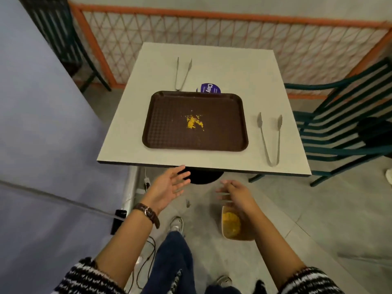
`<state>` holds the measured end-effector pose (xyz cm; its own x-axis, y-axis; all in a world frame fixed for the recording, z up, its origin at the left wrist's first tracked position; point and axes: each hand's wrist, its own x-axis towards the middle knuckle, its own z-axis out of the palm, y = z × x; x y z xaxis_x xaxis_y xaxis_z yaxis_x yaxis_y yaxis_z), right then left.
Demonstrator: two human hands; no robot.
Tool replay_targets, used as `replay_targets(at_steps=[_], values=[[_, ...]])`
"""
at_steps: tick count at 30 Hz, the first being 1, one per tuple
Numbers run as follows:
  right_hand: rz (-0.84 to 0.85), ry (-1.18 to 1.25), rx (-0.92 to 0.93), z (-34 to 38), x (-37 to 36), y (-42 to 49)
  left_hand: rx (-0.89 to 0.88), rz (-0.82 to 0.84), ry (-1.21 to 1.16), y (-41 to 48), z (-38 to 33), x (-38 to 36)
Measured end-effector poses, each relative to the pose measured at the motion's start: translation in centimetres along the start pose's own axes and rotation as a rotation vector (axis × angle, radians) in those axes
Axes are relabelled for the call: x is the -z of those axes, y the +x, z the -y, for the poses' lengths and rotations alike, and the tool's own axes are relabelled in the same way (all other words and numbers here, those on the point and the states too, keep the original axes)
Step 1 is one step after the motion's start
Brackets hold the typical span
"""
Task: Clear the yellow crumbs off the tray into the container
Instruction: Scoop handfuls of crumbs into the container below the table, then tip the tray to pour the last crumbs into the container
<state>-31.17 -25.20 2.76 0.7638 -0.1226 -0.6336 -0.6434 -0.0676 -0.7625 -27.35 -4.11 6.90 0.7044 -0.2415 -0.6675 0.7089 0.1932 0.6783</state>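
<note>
Over on the left, the left hand [169, 186] hangs just below the near edge of the table [222, 60], palm up, fingers spread wide, gripping nothing. Up on the table a pair of tongs [182, 75] lies untouched beyond the brown tray [167, 136]. And there's the job: a small patch of yellow crumbs [194, 123] sits in the middle of the tray with a few specks scattered round it, so the tray is not clear yet. A purple lid [209, 88] peeks out behind the far rim. Moving right, the right hand [234, 194] hovers low over the container [224, 227] on the floor, fingers loose and blurred, apparently empty. The container already has yellow stuff inside, so I'd judge part of the work done and a last sweep to come. Far right, a second pair of tongs [270, 139] rests beside the tray
</note>
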Motion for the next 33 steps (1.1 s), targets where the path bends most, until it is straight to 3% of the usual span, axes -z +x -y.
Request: replay_targets(at_steps=[6,12,18,21,24,29,33], values=[[0.008,0.309,-0.245,4.6,-6.6,7.9,-0.015,-0.290,0.162,8.2,-6.4,7.5],[0.011,0.371,-0.330,6.3,-12.0,13.1,-0.164,-0.519,0.581,16.7,-10.1,12.0],[0.018,0.283,-0.324,6.0,-14.3,13.4,-0.211,-0.566,0.756,18.9,-8.8,14.0],[0.013,0.233,-0.360,4.8,-14.7,12.0,-0.177,-0.590,0.685,17.4,-6.9,14.3],[-0.026,0.225,-0.411,3.0,-14.9,9.9,-0.052,-0.512,0.519,14.8,-3.8,14.0],[-0.088,0.498,-0.420,-2.1,-14.2,6.6,0.177,-0.401,0.289,9.0,3.6,11.1],[-0.113,0.673,-0.401,-5.3,-11.8,4.0,0.227,-0.275,0.192,4.7,8.7,6.7]])
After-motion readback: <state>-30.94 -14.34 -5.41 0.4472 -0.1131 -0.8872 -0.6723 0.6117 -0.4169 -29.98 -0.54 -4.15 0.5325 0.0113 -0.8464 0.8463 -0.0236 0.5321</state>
